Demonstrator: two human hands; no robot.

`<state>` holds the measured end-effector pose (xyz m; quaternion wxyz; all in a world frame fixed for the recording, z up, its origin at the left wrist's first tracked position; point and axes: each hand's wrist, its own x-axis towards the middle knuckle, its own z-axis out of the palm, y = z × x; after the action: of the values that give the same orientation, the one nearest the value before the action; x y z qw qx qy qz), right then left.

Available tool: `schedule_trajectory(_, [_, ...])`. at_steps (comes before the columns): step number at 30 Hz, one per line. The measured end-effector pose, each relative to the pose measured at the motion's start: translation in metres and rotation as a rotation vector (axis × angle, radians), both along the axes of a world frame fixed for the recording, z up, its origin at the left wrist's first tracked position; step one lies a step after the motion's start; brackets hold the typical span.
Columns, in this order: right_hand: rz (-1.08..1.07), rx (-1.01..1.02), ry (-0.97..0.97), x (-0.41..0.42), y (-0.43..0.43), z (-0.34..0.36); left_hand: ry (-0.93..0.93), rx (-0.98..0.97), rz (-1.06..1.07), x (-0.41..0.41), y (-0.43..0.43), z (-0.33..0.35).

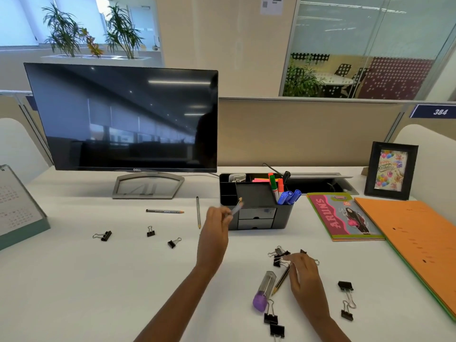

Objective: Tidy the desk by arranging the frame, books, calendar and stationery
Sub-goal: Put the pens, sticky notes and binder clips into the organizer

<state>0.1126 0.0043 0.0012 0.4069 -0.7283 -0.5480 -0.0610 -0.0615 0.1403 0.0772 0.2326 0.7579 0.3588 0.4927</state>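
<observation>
- Left hand (217, 224) is up at mid-frame, fingers pinched round a pencil (236, 208) that is smeared by motion blur; its tip sits just in front of the black desk organiser (256, 193).
- Right hand (306, 280), lower right of centre, has curled fingertips pinching the top end of a striped pencil (280, 282). The tip points down-left on the desk.
- The hand hides part of a clump of binder clips (278, 255), so I can't count them.
- Just beside the striped pencil lies a clear tube with a purple end (264, 290). I can't tell what it is.
- Two loose pencils (164, 211) lie left of the organiser, with three scattered clips (150, 231) below them.
- Markers (287, 196) stand upright in the organiser's right compartment.
- The photo frame (391, 170) stands upright at the far right, against the partition.
- The "ARUNS" book (343, 215) lies flat, touching an orange folder (419, 243) that is cut off at the right edge.
- The desk calendar (17, 203) is cropped at the left edge, its print too small to read.
</observation>
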Motion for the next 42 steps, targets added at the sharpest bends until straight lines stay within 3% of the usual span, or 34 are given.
schedule_trajectory(4, [0.013, -0.005, 0.020, 0.001, 0.002, 0.001, -0.118, -0.098, 0.127, 0.021, 0.020, 0.029])
schedule_trajectory(14, [0.060, -0.068, -0.021, 0.002, 0.002, -0.006, 0.096, -0.287, 0.240, 0.040, 0.045, 0.021])
schedule_trajectory(20, [0.234, -0.105, -0.034, 0.004, -0.006, -0.006, 0.267, -0.150, 0.307, 0.034, 0.037, 0.012])
schedule_trajectory(23, [0.332, -0.123, -0.074, 0.006, -0.011, -0.009, 0.364, -0.175, 0.298, 0.023, 0.032, -0.002])
schedule_trajectory(32, [0.408, -0.115, -0.177, 0.018, -0.009, -0.009, 0.742, -0.003, 0.283, -0.027, 0.018, -0.054])
schedule_trajectory(36, [0.414, -0.042, -0.279, 0.021, -0.003, 0.001, 0.863, -0.021, 0.247, -0.044, 0.015, -0.069])
schedule_trajectory(42, [0.325, 0.196, -0.086, 0.000, 0.028, 0.052, 0.809, -0.131, 0.339, -0.053, 0.008, -0.077])
